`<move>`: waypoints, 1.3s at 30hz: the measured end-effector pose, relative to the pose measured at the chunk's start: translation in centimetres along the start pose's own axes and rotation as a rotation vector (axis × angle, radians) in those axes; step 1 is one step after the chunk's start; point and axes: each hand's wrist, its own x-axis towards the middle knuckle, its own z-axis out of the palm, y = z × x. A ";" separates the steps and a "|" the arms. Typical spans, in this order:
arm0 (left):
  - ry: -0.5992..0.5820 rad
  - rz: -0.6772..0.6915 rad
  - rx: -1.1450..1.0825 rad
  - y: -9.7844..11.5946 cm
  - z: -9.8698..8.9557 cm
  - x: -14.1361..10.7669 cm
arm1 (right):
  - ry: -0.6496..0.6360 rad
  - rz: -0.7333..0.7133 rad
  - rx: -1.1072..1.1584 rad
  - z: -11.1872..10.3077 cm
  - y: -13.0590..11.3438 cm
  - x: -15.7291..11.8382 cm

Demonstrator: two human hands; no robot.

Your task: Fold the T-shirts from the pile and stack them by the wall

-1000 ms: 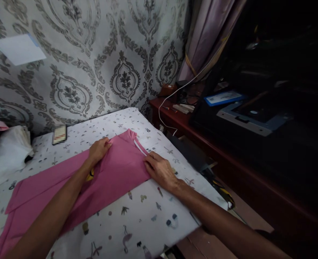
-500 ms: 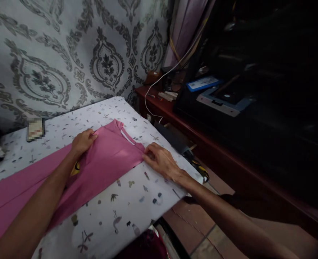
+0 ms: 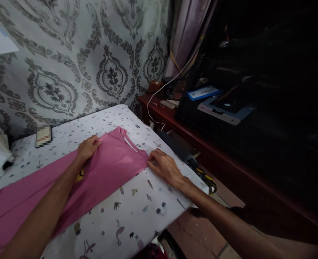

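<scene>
Since the earlier frame, the right hand point(image 3: 164, 166) had shifted from beside the neckline to the end corner of the pink garment point(image 3: 113, 158). The left hand point(image 3: 88, 148) was clamped on its far edge; the right pinched that corner. Uneven pull between them could, in my judgement, have creased or skewed the cloth. The garment lay on the patterned sheet point(image 3: 105, 223), extending leftward beneath the left forearm and spanning both hands.

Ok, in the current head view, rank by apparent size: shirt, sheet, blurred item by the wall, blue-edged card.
1. Sheet
2. Shirt
3. Blurred item and blue-edged card: too alike to rank
</scene>
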 end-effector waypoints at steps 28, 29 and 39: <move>-0.147 0.061 -0.386 -2.7 -1.2 0.1 | -0.049 -0.411 -0.142 9.6 -10.6 13.6; -0.214 0.070 -0.471 -3.3 -1.8 -0.4 | -0.048 -0.409 -0.142 9.7 -10.6 13.5; -0.260 -0.045 -0.422 -6.7 -2.6 -3.8 | -0.134 -0.379 -0.198 9.2 -11.5 13.1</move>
